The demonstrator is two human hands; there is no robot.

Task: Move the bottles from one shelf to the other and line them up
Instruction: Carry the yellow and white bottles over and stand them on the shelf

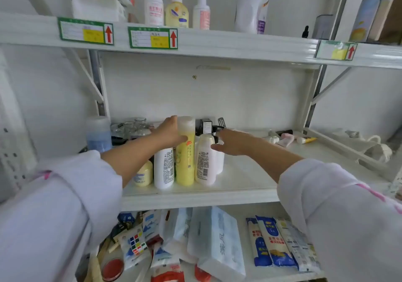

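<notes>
On the middle shelf [239,181] four bottles [185,164] were seen lined up; the tall yellow bottle [185,151] was gripped by the left hand [171,132], the right hand [232,142] held open beside them. Five bottles [176,7] were judged still unmoved on the top shelf [217,42].

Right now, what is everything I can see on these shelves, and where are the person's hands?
pump bottles: three, white, yellow, white, top shelf left.
large bottles: two, white, top shelf middle.
tall yellow bottle: one, middle shelf front.
white bottles: two, either side of it.
cream jar: one, pale yellow, far left of that row.
glass jars: several, clear, middle shelf back.
packets: several, blue and white, bottom shelf.
left hand: grips the tall yellow bottle's top.
right hand: fingers straight, beside the right white bottle.
</notes>
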